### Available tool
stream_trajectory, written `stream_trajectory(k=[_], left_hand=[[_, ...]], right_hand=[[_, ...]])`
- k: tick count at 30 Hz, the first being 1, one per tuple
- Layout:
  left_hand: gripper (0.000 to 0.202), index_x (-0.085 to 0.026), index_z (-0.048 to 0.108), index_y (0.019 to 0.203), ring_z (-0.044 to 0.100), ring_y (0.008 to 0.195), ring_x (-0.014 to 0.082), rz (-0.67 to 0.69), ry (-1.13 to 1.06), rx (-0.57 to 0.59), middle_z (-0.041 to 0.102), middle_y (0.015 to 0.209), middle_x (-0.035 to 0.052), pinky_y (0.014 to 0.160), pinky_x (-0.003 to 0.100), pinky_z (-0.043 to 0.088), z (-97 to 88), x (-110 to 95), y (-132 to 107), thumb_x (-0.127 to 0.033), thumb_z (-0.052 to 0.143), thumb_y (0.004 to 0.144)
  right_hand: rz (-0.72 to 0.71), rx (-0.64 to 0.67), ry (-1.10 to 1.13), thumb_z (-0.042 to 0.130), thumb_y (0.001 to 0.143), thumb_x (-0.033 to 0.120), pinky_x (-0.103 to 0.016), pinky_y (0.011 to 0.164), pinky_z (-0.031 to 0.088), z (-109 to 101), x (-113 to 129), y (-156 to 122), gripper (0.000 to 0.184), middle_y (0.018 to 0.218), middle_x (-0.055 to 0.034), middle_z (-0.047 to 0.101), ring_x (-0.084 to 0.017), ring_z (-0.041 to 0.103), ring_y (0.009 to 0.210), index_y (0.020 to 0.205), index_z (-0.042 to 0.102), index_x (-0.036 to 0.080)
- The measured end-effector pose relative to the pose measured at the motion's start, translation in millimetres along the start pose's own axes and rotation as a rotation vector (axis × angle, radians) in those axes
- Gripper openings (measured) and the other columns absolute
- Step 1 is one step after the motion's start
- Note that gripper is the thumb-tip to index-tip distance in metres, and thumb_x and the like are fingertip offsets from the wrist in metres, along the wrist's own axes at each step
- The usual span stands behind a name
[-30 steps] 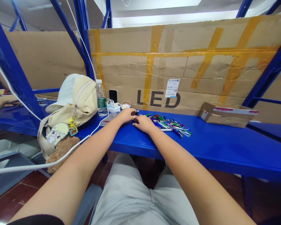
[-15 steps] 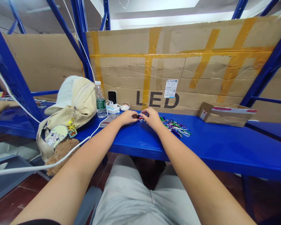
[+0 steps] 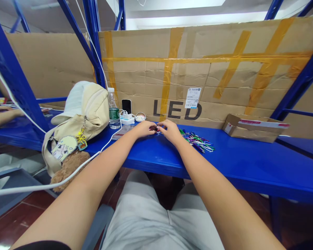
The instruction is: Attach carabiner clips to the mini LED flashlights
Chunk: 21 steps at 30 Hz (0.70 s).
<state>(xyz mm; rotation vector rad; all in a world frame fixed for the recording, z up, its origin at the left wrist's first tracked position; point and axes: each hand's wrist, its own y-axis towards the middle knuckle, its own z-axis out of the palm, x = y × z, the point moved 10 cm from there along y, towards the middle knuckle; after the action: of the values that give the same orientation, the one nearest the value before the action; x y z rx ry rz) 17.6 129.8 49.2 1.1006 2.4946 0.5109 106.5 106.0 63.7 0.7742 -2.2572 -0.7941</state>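
One "LED" print (image 3: 171, 110) on cardboard (image 3: 138, 80) | label (image 3: 193, 96) illegible | left hand (image 3: 145, 129), right hand (image 3: 170, 131): grips unclear | pens (image 3: 197, 140) nearby

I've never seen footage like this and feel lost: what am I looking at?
No machine here: a camera worn on a person's head looks forward and down at their bare left hand and right hand, over a glossy blue tabletop. The left hand seems to hold a small, dark reddish item, too small to name; the right hand's grip is unclear. To the right lie shiny multicoloured pen-like sticks and a brown cardboard box; to the left, a clear plastic bottle and a cream cloth backpack.
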Motion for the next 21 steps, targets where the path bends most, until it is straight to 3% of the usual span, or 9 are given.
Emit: stream_trajectory(k=[4, 9, 14, 16, 19, 21], left_hand=[[0.02, -0.013, 0.066, 0.086, 0.059, 0.07, 0.0147, -0.033, -0.048, 0.0, 0.069, 0.077, 0.0033, 0.065, 0.023, 0.04, 0.3, 4, -1, -0.027, 0.058, 0.075], [0.02, -0.013, 0.065, 0.083, 0.059, 0.07, 0.015, -0.084, -0.064, 0.037, 0.068, 0.076, 0.0028, 0.065, 0.023, 0.04, 4.7, 9, -2, -0.028, 0.058, 0.073], [0.02, -0.014, 0.064, 0.077, 0.055, 0.065, 0.0131, -0.105, -0.07, 0.07, 0.065, 0.07, 0.0009, 0.06, 0.022, 0.037, 7.5, 8, -2, -0.032, 0.057, 0.074], [0.021, -0.014, 0.063, 0.077, 0.054, 0.064, 0.013, -0.108, -0.059, 0.058, 0.063, 0.07, 0.0007, 0.06, 0.023, 0.037, 4.8, 7, -2, -0.034, 0.056, 0.075], [0.021, -0.015, 0.061, 0.076, 0.054, 0.065, 0.0133, -0.111, -0.016, 0.046, 0.063, 0.07, 0.0006, 0.061, 0.023, 0.037, 0.7, 4, -2, -0.036, 0.055, 0.076], [0.021, -0.016, 0.061, 0.076, 0.054, 0.065, 0.0133, -0.115, -0.004, 0.05, 0.064, 0.071, 0.0008, 0.061, 0.023, 0.038, -0.1, 2, -2, -0.036, 0.054, 0.076]], right_hand=[[0.021, 0.0, 0.008, 0.06, 0.081, 0.02, -0.031, 0.08, 0.047, -1, -2, -1, 0.027, 0.096, -0.0079, 0.066, -0.018, 0.06, 0.081, 0.107, 0.065, 0.016], [0.02, 0.095, -0.034, 0.055, 0.079, 0.014, -0.03, 0.079, 0.046, 6, 3, -5, 0.02, 0.089, -0.0049, 0.064, -0.016, 0.057, 0.078, 0.094, 0.067, 0.018], [0.043, 0.12, -0.036, 0.056, 0.081, 0.018, -0.029, 0.077, 0.045, 8, 1, -3, 0.02, 0.087, -0.0048, 0.066, -0.016, 0.058, 0.079, 0.097, 0.067, 0.017], [0.069, 0.04, -0.033, 0.056, 0.082, 0.022, -0.029, 0.077, 0.045, -8, -5, 0, 0.021, 0.092, -0.0063, 0.067, -0.016, 0.059, 0.08, 0.098, 0.066, 0.016], [0.165, -0.09, -0.065, 0.057, 0.081, 0.027, -0.029, 0.075, 0.046, -53, -25, -5, 0.019, 0.092, -0.007, 0.068, -0.016, 0.06, 0.08, 0.092, 0.067, 0.016], [0.258, -0.041, -0.084, 0.06, 0.079, 0.036, -0.029, 0.07, 0.046, -79, -45, -20, 0.021, 0.084, -0.0053, 0.069, -0.017, 0.06, 0.077, 0.084, 0.067, 0.016]])
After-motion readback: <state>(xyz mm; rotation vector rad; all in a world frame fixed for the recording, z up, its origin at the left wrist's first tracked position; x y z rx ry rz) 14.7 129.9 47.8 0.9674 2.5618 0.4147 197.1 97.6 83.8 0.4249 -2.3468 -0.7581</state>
